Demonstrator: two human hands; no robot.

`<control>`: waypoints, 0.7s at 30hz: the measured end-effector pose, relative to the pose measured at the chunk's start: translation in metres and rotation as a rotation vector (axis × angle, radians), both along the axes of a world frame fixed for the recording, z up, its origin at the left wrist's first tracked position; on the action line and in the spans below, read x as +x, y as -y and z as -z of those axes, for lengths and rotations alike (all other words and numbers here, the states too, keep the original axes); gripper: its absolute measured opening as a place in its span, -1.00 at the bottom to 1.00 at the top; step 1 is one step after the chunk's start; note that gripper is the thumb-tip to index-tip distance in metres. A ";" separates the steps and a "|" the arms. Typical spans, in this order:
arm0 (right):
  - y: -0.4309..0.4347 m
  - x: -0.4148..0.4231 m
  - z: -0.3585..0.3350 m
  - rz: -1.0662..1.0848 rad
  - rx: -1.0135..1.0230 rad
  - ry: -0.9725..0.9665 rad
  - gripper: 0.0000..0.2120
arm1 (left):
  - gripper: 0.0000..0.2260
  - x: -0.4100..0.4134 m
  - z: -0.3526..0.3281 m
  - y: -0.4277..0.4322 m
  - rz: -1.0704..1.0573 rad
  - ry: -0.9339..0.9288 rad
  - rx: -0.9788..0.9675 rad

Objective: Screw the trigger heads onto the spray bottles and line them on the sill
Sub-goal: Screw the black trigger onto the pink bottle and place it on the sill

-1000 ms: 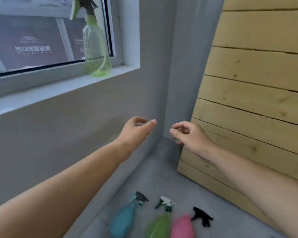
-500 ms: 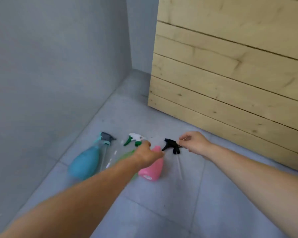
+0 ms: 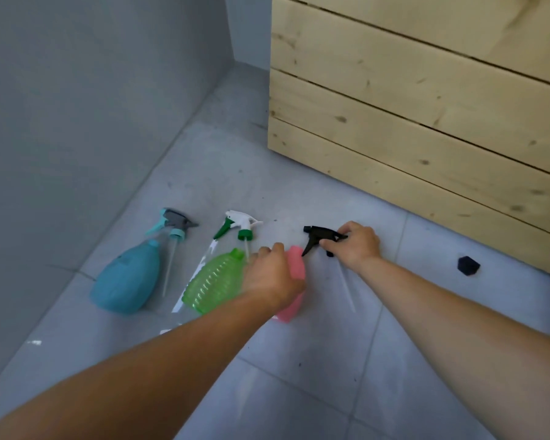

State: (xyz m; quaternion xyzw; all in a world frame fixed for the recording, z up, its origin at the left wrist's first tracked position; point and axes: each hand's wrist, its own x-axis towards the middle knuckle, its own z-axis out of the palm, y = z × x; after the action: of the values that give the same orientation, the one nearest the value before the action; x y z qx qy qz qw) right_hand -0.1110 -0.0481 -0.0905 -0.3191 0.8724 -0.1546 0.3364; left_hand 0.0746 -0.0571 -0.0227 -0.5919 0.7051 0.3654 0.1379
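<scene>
Grey tile floor, right hand gripping black trigger head, nozzle pointing left

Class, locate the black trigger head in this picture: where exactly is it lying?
The black trigger head lies on the grey floor tiles right of centre, gripped by the right hand, just beyond the pink bottle.
</scene>
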 end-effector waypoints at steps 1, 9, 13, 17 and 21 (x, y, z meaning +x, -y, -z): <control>0.001 0.000 -0.001 -0.001 -0.003 0.004 -0.62 | -0.48 -0.001 0.002 -0.001 0.000 0.009 0.022; -0.015 -0.005 -0.007 0.131 -0.051 0.166 -0.63 | -0.47 -0.005 0.002 -0.006 -0.014 0.017 0.122; -0.017 -0.008 -0.025 0.167 -0.098 0.355 -0.83 | -0.40 -0.002 -0.008 -0.011 -0.045 -0.048 0.131; -0.005 -0.006 -0.073 0.211 -0.164 0.475 -0.86 | -0.27 0.007 -0.043 -0.010 -0.064 -0.134 0.161; 0.011 -0.002 -0.139 0.190 -0.293 0.523 -0.85 | -0.29 0.028 -0.092 -0.007 -0.076 -0.204 0.207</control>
State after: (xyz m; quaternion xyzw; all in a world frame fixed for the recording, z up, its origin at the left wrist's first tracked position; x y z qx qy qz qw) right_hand -0.1134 -0.0590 0.0482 -0.2306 0.7506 -0.3864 0.4838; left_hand 0.1030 -0.0498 0.0689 -0.5607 0.6509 0.4994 0.1120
